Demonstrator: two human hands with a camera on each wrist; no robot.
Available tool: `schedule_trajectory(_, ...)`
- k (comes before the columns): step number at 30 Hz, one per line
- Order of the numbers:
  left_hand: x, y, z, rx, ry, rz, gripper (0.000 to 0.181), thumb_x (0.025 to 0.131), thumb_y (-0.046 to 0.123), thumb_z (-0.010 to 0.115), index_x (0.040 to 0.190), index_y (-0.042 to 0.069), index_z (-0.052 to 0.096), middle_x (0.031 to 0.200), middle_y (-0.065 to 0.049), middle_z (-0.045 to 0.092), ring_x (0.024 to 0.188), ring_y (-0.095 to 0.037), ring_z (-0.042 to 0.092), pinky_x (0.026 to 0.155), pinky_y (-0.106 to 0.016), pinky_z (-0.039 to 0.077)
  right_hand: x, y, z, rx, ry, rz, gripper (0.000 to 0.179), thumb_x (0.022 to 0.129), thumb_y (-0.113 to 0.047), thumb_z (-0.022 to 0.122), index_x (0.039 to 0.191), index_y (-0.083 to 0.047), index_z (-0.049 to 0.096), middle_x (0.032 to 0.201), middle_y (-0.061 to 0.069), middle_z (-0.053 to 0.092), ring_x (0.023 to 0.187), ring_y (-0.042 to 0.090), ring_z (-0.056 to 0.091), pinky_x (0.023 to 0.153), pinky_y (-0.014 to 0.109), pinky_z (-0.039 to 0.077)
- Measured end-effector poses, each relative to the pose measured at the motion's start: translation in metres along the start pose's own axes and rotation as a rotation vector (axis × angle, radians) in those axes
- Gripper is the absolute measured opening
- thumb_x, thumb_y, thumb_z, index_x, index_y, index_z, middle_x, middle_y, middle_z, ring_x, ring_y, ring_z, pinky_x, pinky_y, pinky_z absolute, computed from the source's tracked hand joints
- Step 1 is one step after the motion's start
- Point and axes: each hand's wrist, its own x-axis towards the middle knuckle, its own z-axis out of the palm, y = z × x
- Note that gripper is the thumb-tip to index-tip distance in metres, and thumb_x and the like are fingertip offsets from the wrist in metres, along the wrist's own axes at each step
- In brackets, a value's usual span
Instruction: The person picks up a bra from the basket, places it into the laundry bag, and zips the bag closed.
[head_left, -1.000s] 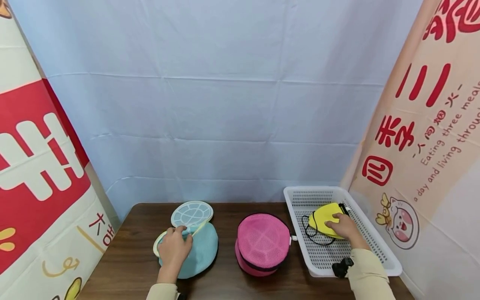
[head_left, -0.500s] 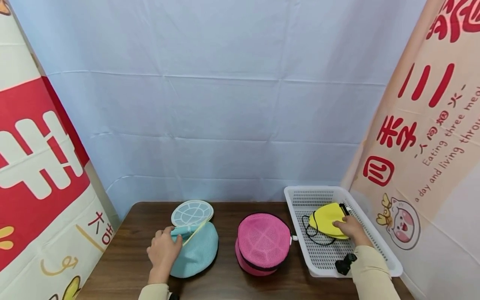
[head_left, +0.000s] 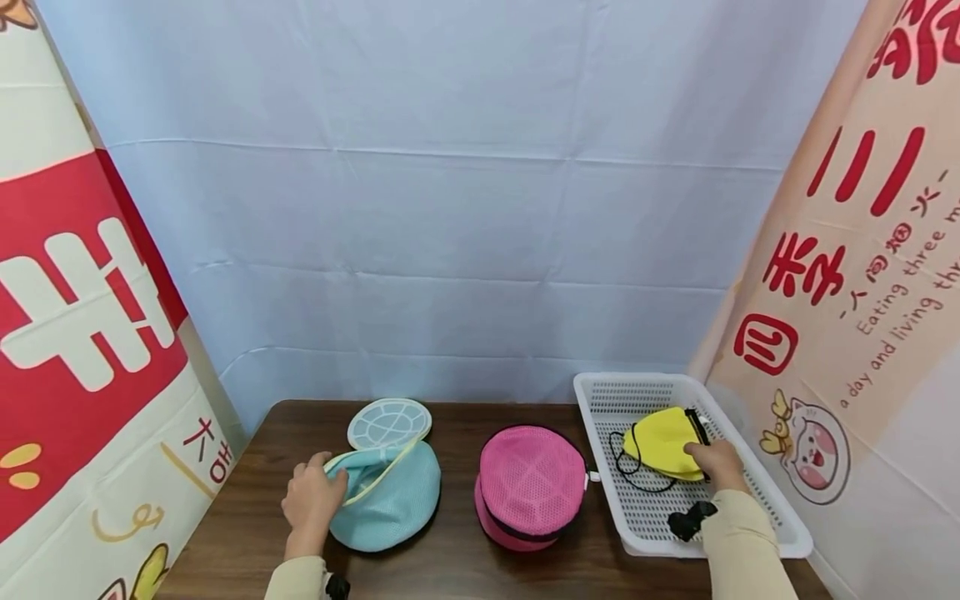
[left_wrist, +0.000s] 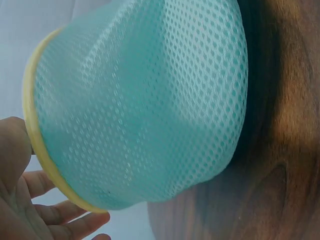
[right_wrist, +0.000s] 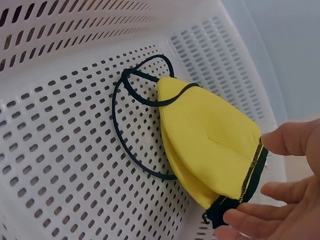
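Observation:
At the left of the head view, my left hand [head_left: 309,502] pinches the yellow-edged rim of a turquoise mesh laundry bag [head_left: 397,508]. Close up in the left wrist view, thumb and fingertips meet that yellow rim [left_wrist: 46,165], and the bag's side bulges away from them. My right hand [head_left: 722,467] is over a white basket, touching the black-edged end of a yellow pouch [head_left: 663,442] with a black cord. The right wrist view shows the thumb at one corner of the pouch's black edge [right_wrist: 256,170] and nearly straight fingers [right_wrist: 255,225] by the other.
The perforated white basket [head_left: 637,546] stands at the right end of the brown table [head_left: 450,575]. A round pink mesh bag [head_left: 531,483] sits mid-table. Behind the turquoise bag lies its pale blue ribbed lid [head_left: 388,422]. A light blue cloth [head_left: 450,250] hangs behind.
My left hand has shifted left along the turquoise bag's rim, and the mouth shows more. My right hand has slid right across the yellow pouch toward its black edge. The pink bag stays put.

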Motion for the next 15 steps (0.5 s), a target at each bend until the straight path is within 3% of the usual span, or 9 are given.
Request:
schedule_trajectory(2,0.001,-0.003,-0.001,-0.003,-0.010,-0.012,0.044,0.085,0.023,0.060,0.122,0.000,0.054,0.110,-0.029,0.050,0.092,-0.046,0.051,0.069,-0.059,0.039,0.008,0.005,0.002,0.013,0.032,0.033,0.069,0.089,-0.022,0.048,0.128,0.028,0.022,0.121,0.043,0.031,0.108,0.054,0.037,0.084,0.057,0.039)
schedule_trajectory(4,0.003,-0.006,-0.001,-0.004,-0.020,-0.025,0.045,0.085,0.023,0.060,0.123,-0.001,0.053,0.110,-0.029,0.049,0.093,-0.045,0.050,0.069,-0.059,0.039,0.023,0.018,0.006,0.003,0.065,0.061,0.067,0.088,-0.022,0.050,0.128,0.026,0.026,0.119,0.042,0.034,0.100,0.051,0.043,0.076,0.053,0.044)
schedule_trajectory(8,0.008,-0.013,0.000,-0.003,-0.069,-0.043,0.048,0.087,0.024,0.058,0.125,-0.005,0.048,0.111,-0.032,0.046,0.095,-0.047,0.048,0.070,-0.058,0.039,0.066,0.060,0.015,-0.019,0.122,0.101,0.064,0.088,-0.026,0.051,0.127,0.023,0.033,0.116,0.038,0.040,0.090,0.043,0.048,0.062,0.043,0.047)
schedule_trajectory(10,0.010,-0.018,0.000,-0.005,-0.091,-0.057,0.050,0.087,0.024,0.057,0.126,-0.006,0.047,0.111,-0.034,0.045,0.096,-0.048,0.047,0.072,-0.058,0.039,0.082,0.080,0.019,-0.010,0.121,0.100,0.069,0.088,-0.030,0.051,0.128,0.023,0.031,0.116,0.038,0.039,0.093,0.045,0.046,0.066,0.048,0.046)
schedule_trajectory(12,0.011,-0.022,0.001,-0.009,-0.109,-0.070,0.051,0.088,0.024,0.055,0.126,-0.008,0.045,0.111,-0.035,0.044,0.097,-0.049,0.046,0.074,-0.057,0.039,0.089,0.089,0.024,0.010,0.131,0.116,0.068,0.088,-0.030,0.050,0.127,0.023,0.031,0.118,0.038,0.037,0.097,0.046,0.044,0.070,0.052,0.045)
schedule_trajectory(15,0.012,-0.027,0.002,-0.017,-0.119,-0.083,0.052,0.088,0.024,0.054,0.125,-0.012,0.044,0.112,-0.038,0.043,0.099,-0.050,0.045,0.078,-0.058,0.039,0.081,0.085,0.028,0.077,0.140,0.142,0.068,0.088,-0.028,0.051,0.129,0.022,0.030,0.121,0.039,0.036,0.101,0.048,0.043,0.070,0.051,0.045)
